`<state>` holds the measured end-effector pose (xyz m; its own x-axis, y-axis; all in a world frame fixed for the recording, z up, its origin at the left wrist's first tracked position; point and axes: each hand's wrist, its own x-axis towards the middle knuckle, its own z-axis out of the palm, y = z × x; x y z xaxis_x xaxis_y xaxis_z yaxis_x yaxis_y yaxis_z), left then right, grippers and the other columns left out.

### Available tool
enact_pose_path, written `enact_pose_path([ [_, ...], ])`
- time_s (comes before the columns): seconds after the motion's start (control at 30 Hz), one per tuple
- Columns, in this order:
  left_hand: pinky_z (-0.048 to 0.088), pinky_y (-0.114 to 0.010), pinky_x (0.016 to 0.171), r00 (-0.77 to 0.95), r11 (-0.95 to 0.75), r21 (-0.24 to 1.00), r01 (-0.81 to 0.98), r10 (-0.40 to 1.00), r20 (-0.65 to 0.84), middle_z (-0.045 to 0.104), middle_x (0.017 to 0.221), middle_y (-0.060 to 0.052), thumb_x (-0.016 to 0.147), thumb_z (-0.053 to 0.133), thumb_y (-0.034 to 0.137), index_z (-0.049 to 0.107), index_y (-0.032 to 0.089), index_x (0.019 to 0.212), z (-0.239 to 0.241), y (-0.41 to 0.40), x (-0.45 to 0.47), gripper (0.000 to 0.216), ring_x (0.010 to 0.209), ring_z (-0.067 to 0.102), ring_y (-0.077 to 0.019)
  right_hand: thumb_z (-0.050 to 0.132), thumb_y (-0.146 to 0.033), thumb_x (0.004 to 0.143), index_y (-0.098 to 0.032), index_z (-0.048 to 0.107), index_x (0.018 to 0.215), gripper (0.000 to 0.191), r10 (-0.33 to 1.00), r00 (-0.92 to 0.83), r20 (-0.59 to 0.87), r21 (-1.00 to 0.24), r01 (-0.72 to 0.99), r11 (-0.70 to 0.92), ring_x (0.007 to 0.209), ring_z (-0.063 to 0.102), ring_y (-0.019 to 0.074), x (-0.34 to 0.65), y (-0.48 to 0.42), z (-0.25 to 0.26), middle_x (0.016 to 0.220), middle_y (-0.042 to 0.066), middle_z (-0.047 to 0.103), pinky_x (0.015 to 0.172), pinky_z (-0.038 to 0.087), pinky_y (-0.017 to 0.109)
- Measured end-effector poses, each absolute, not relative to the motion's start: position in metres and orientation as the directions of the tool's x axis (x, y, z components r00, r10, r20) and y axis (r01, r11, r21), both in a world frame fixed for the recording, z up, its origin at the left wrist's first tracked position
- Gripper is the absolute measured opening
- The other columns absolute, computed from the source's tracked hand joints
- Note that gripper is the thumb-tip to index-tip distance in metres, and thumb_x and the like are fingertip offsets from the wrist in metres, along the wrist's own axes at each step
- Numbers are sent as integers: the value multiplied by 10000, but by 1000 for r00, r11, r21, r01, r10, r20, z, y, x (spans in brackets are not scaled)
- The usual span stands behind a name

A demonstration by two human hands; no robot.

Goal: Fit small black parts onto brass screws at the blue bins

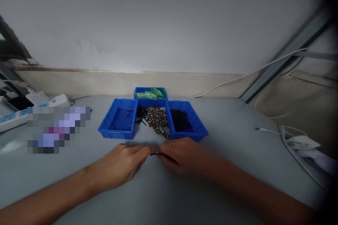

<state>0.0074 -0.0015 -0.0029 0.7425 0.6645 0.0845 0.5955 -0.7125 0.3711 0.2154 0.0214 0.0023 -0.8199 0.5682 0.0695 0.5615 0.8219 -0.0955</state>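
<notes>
A: Main item?
B: Thin black rod [154, 154], between the two hands, on the near side of the metal fittings pile [157, 117]. Can't tell if it touches the grey table [155, 200].
A: Long axis?
B: Roughly sideways, hand to hand, crossing in front of the pile.
A: Nearer hand?
B: Right hand [182, 154]. Looks to be pinching the rod's right end; the rest pokes out leftward.
A: Left hand [123, 161]?
B: Fingers bunched, tips at the rod's left end. Gripping or just beside it, can't tell.
A: Around the pile?
B: Left bin [116, 134], blue, to its left, few small metal pieces [127, 114] inside. Right bin [190, 136], blue, to its right, dark pieces [181, 119] inside. Back bin [151, 103] behind it, green plastic bags [148, 94]. Loose black pieces [142, 113] along its left edge.
A: Farther?
B: White power strip [16, 116], well left of the pile.
</notes>
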Motion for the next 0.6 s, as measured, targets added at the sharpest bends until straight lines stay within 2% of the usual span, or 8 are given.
enact_pose_path([
  [0.1, 399, -227, 605, 711, -599, 567, 565, 702, 33, 542, 746, -1, 864, 322, 144, 503, 186, 959, 1, -2, 8, 209, 664, 506, -119, 374, -237, 838, -172, 544, 746, 203, 550, -832, 72, -105, 542, 834, 572, 536, 128, 216, 20, 3, 643, 10, 587, 524, 343, 238],
  [0.17, 404, -205, 573, 717, -424, 757, 498, 692, -83, 539, 734, 8, 882, 336, 207, 497, 192, 984, 4, -1, 6, 191, 631, 497, -100, 375, -234, 837, -174, 543, 753, 198, 536, -841, 74, -115, 527, 842, 573, 530, 122, 217, 20, 4, 640, 7, 583, 527, 340, 236],
  [0.23, 411, -186, 547, 767, -207, 883, 421, 602, -224, 558, 752, 15, 857, 418, 242, 442, 210, 1103, 7, 2, 2, 250, 610, 504, -85, 386, -223, 830, -173, 547, 774, 178, 523, -850, 63, -122, 514, 849, 580, 528, 117, 217, 19, 6, 645, 5, 583, 530, 334, 232],
  [0.3, 423, -186, 575, 817, -88, 911, 402, 483, -314, 591, 819, 8, 779, 547, 228, 429, 222, 1145, 10, 6, -4, 385, 651, 533, -90, 388, -220, 832, -170, 551, 795, 174, 517, -855, 46, -128, 508, 852, 599, 534, 116, 217, 19, 7, 661, 8, 590, 538, 330, 229],
  [0.37, 425, -201, 638, 850, -119, 897, 426, 392, -352, 600, 930, -7, 697, 643, 227, 513, 225, 1075, 13, 10, -10, 400, 750, 556, -116, 382, -232, 842, -168, 554, 792, 190, 516, -856, 38, -129, 507, 852, 602, 538, 116, 216, 19, 9, 661, 9, 592, 537, 322, 229],
  [0.47, 420, -206, 678, 896, -110, 915, 388, 275, -347, 613, 932, -9, 590, 725, 245, 533, 224, 1076, 18, 12, -16, 522, 833, 564, -147, 377, -246, 849, -171, 553, 776, 204, 507, -860, 52, -117, 499, 859, 591, 535, 114, 216, 18, 9, 643, 5, 587, 530, 309, 232],
  [0.53, 421, -205, 679, 891, -109, 909, 402, 276, -361, 617, 898, -7, 593, 723, 248, 553, 209, 1042, 19, 11, -15, 481, 818, 563, -142, 376, -247, 851, -174, 552, 781, 203, 493, -867, 73, -110, 484, 868, 593, 534, 113, 216, 18, 8, 646, 3, 588, 532, 307, 233],
  [0.6, 416, -185, 608, 848, -146, 877, 457, 369, -380, 605, 780, 8, 674, 661, 270, 591, 178, 926, 18, 10, -12, 277, 705, 550, -110, 376, -241, 851, -176, 552, 784, 199, 491, -867, 87, -99, 483, 870, 602, 537, 113, 216, 19, 7, 654, 3, 592, 538, 311, 234],
])
